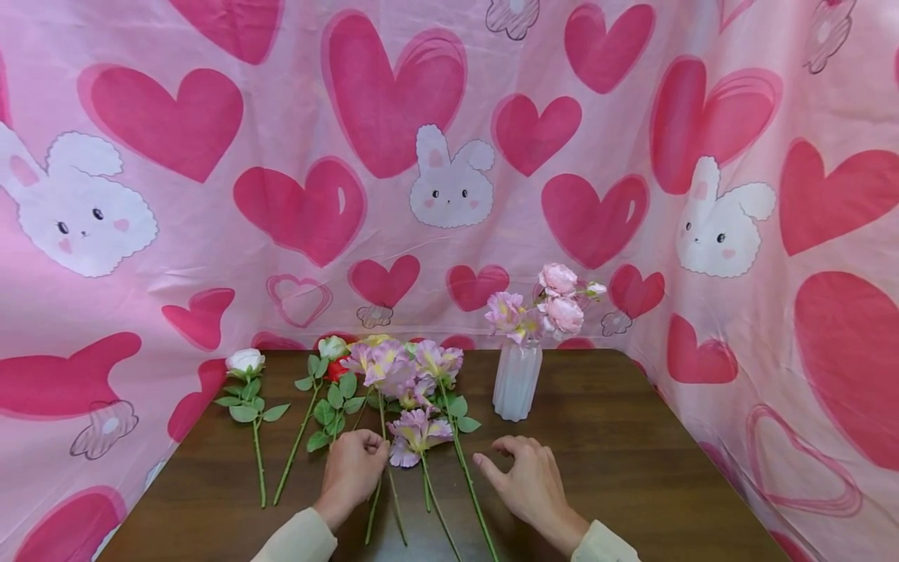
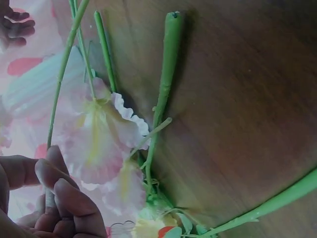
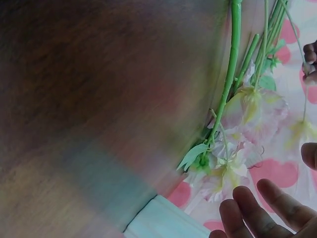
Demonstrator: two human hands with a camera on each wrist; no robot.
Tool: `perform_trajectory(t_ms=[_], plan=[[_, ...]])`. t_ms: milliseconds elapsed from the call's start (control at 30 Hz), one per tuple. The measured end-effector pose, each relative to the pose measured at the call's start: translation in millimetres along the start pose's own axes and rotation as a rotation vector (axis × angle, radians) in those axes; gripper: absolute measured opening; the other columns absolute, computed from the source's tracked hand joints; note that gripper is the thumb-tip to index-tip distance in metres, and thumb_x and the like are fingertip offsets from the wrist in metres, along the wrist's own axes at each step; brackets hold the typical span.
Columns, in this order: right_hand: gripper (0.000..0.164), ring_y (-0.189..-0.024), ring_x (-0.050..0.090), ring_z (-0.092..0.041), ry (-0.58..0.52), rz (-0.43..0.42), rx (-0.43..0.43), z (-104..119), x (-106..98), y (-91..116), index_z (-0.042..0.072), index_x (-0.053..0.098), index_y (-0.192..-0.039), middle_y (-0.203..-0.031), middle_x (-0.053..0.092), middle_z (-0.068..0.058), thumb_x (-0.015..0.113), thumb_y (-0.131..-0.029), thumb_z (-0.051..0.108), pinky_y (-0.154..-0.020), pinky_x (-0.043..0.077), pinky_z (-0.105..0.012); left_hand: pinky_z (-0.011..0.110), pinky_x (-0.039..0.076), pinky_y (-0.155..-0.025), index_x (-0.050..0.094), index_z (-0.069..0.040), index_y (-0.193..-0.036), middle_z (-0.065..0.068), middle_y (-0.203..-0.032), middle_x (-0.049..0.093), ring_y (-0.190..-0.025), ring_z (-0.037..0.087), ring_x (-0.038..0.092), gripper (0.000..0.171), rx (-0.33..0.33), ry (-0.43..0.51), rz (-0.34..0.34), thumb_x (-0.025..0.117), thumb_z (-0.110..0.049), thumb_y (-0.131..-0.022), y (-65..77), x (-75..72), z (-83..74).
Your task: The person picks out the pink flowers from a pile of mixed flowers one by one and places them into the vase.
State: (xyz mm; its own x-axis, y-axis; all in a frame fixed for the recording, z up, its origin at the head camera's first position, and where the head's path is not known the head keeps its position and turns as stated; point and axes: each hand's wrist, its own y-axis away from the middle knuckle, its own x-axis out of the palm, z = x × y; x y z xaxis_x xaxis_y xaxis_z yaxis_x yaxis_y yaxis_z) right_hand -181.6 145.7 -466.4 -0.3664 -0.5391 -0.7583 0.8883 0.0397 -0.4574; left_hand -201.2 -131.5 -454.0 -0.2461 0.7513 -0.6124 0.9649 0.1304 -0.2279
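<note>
Head view: left hand [image 1: 353, 467] fingers seemingly pinching a purple flower stem [image 1: 380, 476] (bloom end away); right hand [image 1: 528, 478] spread.

The left hand [image 1: 353, 467] is curled, fingertips pinched together (knuckles up), while the right hand [image 1: 528, 478] hovers, fingers loosely spread.

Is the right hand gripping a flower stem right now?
No, the right hand hovers open over the table, beside the nearest stem.

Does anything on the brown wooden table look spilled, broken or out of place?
Nothing stands out. The ribbed white vase stands upright with pink flowers, and the loose artificial flower stems lie flat in a row on the brown wooden table.
</note>
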Motion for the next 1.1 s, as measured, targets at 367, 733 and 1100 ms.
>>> perform_trajectory(t_ms=[367,733,1100], plan=[[0.031,-0.089,0.068,-0.020,0.002,0.001,0.007,0.5,-0.1,-1.2,0.020,0.077,-0.091,-0.092,0.075,0.004,0.080,-0.086,0.051,-0.086,0.049,-0.049,0.026,0.044,-0.053,0.075,-0.009,-0.081,-0.008,-0.066,0.067,-0.055,0.006,0.054,0.008,0.092,0.038,-0.007,0.076,-0.010,-0.089,3.8,2.3,-7.5],[0.032,-0.089,0.069,-0.020,-0.010,-0.006,0.001,1.1,-0.6,-0.4,0.020,0.078,-0.090,-0.091,0.075,0.004,0.079,-0.086,0.052,-0.086,0.050,-0.049,0.023,0.045,-0.056,0.075,-0.009,-0.081,-0.009,-0.068,0.068,-0.059,0.003,0.056,0.008,0.204,0.086,0.023,0.078,-0.006,-0.088,8.7,4.5,-12.9],[0.033,-0.088,0.069,-0.019,-0.010,0.000,0.003,2.4,0.5,-0.4,0.020,0.077,-0.091,-0.092,0.075,0.005,0.078,-0.086,0.052,-0.086,0.050,-0.049,0.022,0.046,-0.055,0.072,-0.018,-0.077,-0.013,-0.068,0.066,-0.059,-0.001,0.055,0.019,0.287,0.118,0.046,0.077,-0.004,-0.088,13.3,4.5,-19.1]])
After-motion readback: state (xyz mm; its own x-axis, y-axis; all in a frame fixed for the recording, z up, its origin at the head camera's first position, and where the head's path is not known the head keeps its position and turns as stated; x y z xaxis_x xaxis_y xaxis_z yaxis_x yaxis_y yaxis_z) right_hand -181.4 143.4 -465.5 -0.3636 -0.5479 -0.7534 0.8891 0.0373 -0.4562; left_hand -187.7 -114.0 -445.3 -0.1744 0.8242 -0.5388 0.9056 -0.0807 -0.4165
